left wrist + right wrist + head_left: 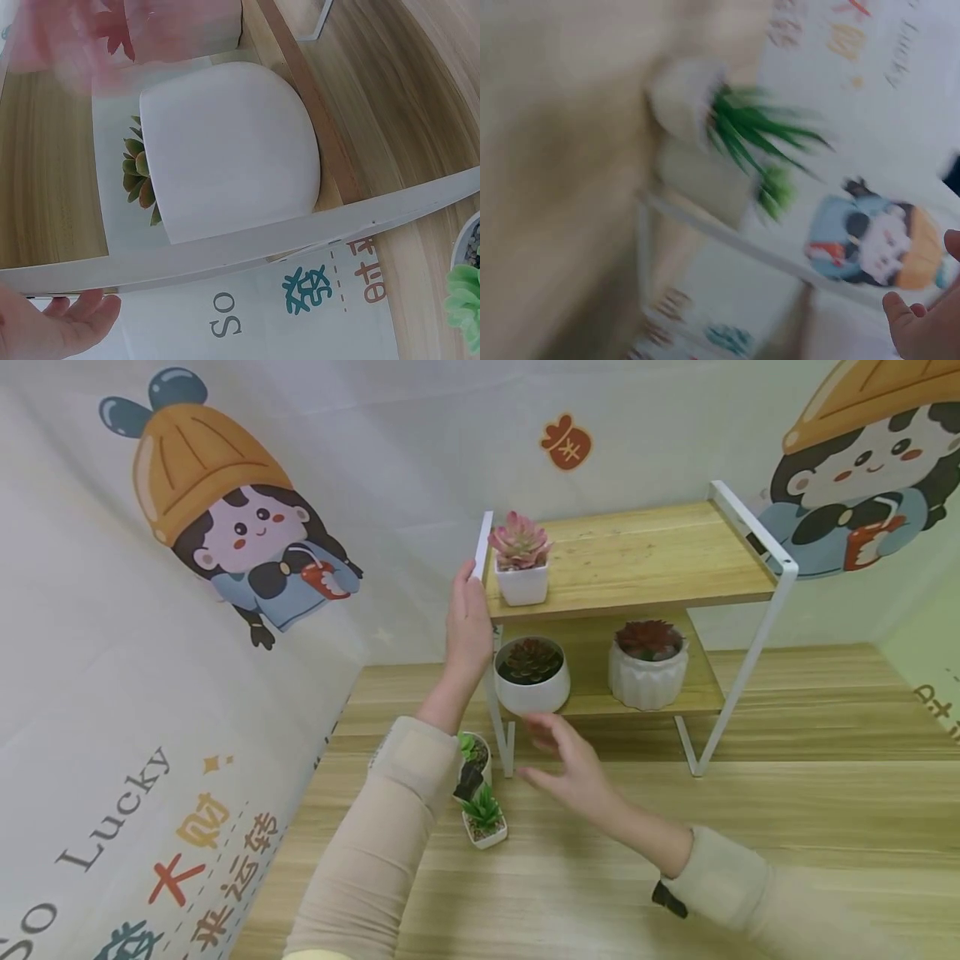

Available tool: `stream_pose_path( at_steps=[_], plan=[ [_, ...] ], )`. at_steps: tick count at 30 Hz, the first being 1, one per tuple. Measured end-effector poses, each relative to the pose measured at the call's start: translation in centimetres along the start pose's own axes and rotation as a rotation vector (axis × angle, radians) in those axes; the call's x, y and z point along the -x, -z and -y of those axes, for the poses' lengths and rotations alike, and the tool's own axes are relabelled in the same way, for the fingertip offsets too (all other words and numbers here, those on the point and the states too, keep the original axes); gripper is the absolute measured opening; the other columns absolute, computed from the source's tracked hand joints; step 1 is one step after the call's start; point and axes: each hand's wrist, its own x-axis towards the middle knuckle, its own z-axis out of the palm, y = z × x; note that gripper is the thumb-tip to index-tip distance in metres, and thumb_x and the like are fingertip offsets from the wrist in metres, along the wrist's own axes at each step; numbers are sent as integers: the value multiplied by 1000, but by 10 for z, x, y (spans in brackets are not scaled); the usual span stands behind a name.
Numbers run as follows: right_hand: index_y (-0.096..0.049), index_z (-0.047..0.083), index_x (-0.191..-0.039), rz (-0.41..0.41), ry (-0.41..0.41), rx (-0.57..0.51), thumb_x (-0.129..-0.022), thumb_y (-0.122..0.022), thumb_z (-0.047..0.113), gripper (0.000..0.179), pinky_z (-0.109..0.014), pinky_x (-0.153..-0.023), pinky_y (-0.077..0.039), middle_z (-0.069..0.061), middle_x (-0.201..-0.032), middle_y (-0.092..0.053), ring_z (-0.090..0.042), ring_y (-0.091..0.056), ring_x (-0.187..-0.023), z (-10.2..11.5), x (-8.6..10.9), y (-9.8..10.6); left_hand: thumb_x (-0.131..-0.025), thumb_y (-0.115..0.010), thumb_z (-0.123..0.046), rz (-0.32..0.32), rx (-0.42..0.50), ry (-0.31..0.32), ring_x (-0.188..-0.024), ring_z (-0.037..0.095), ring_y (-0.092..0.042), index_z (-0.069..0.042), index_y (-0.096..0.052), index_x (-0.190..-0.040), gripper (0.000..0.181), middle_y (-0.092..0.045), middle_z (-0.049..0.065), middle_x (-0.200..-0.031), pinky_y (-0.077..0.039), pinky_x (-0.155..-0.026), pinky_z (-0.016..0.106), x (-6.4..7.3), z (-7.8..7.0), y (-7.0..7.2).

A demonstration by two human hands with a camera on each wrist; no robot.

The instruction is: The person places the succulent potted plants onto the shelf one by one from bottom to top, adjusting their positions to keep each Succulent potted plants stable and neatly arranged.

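Note:
A two-tier shelf (637, 564) has wooden boards and white metal side frames. My left hand (470, 631) lies along the outside of its left frame, fingers extended upward; fingertips (96, 309) meet the frame's edge in the left wrist view. Beside that hand, a pink succulent (521, 545) in a square white pot stands on the top board. Below it, a dark succulent (531, 662) fills a round white pot (534, 695) at the lower board's left. My right hand (573, 768), thumb and fingers spread and holding nothing, is just below that pot.
A red succulent in a fluted white pot (648, 681) occupies the lower board's right side. Two small green potted plants, one spiky (483, 814), stand on the wooden table (600, 893) by the shelf's left leg. A printed cloth (420, 468) hangs behind.

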Motion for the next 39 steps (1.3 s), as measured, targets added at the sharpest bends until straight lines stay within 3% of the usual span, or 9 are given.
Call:
stream_pose_path(
  at_steps=[5,8,14,20,26,34,39],
  plan=[
    [-37,-10,-128,93,-181,13,-73,-70,-4,65,-44,-97,-40,-25,-127,-45,-39,-45,-116,-37,26,-38,-99,-20,-28,4,7,2,-135,21,-27,-8,-28,-142,48,-32,10,-146,-22,-111,34,0,-1,0],
    [-34,-11,-130,107,-238,35,-71,-73,-2,71,-48,-96,-40,-26,-128,-43,-40,-44,-115,-51,35,-54,-99,-20,-28,2,11,9,-135,20,-28,-9,-28,-142,48,-32,9,-146,-22,-111,34,0,-2,0],
    [-30,-12,-133,122,-342,62,-67,-74,1,80,-54,-95,-38,-31,-131,-38,-46,-42,-115,-73,44,-72,-99,-20,-29,-2,17,13,-135,20,-28,-11,-28,-143,48,-32,8,-146,-22,-111,34,-1,-1,-1],
    [-21,-14,-136,154,-436,-19,-65,-76,3,91,-53,-98,-36,-34,-135,-32,-48,-41,-116,-92,51,-85,-99,-21,-29,-3,24,2,-135,20,-28,-9,-29,-142,48,-32,9,-146,-23,-111,34,-1,1,-1],
    [-23,-15,-135,182,-446,-69,-66,-76,3,89,-52,-97,-36,-35,-131,-37,-46,-43,-113,-102,53,-92,-99,-21,-29,-7,24,3,-134,20,-28,-10,-29,-142,48,-33,9,-146,-23,-110,34,-1,2,0],
    [-31,-14,-132,229,-376,-162,-66,-74,-6,79,-44,-93,-44,-30,-122,-46,-41,-51,-107,-107,47,-95,-99,-20,-29,0,20,13,-135,20,-27,-11,-28,-143,48,-31,8,-147,-22,-111,34,-1,1,0],
    [-33,-12,-132,250,-384,-93,-65,-74,-4,79,-41,-90,-46,-25,-117,-52,-36,-54,-103,-109,43,-94,-99,-20,-29,0,15,16,-135,20,-27,-11,-28,-143,48,-31,8,-147,-22,-111,34,-1,1,0]
  ],
)
